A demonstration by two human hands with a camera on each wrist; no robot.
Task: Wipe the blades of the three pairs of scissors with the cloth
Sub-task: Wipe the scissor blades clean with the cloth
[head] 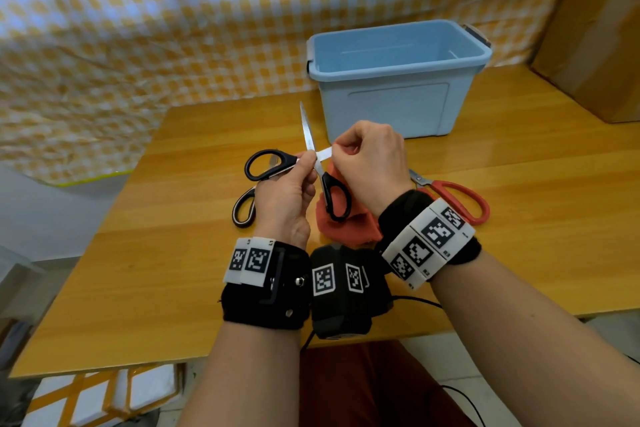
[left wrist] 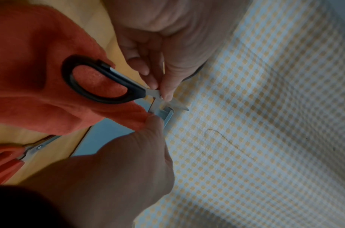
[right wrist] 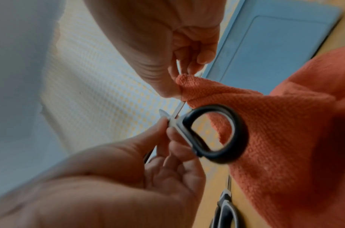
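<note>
The black-handled scissors [head: 306, 128] [left wrist: 101, 86] [right wrist: 222, 134] are held spread wide above the table. My left hand [head: 310, 159] [left wrist: 162, 91] [right wrist: 167, 129] pinches them at the pivot, one blade pointing up and one handle loop hanging down. My right hand [head: 337, 149] [left wrist: 150, 118] [right wrist: 177, 88] pinches the orange cloth [head: 346, 229] [left wrist: 31, 61] [right wrist: 285, 123] around the other blade, whose tip is hidden. The rest of the cloth hangs down to the table. Red-handled scissors [head: 457, 198] [left wrist: 7, 160] lie to the right, and black-and-white-handled scissors [head: 244, 208] [right wrist: 226, 212] lie to the left.
A light blue plastic bin [head: 398, 80] [right wrist: 275, 54] stands just behind my hands on the wooden table [head: 156, 270]. A cardboard box [head: 595, 28] sits at the back right. A checked cloth [head: 138, 28] hangs behind the table.
</note>
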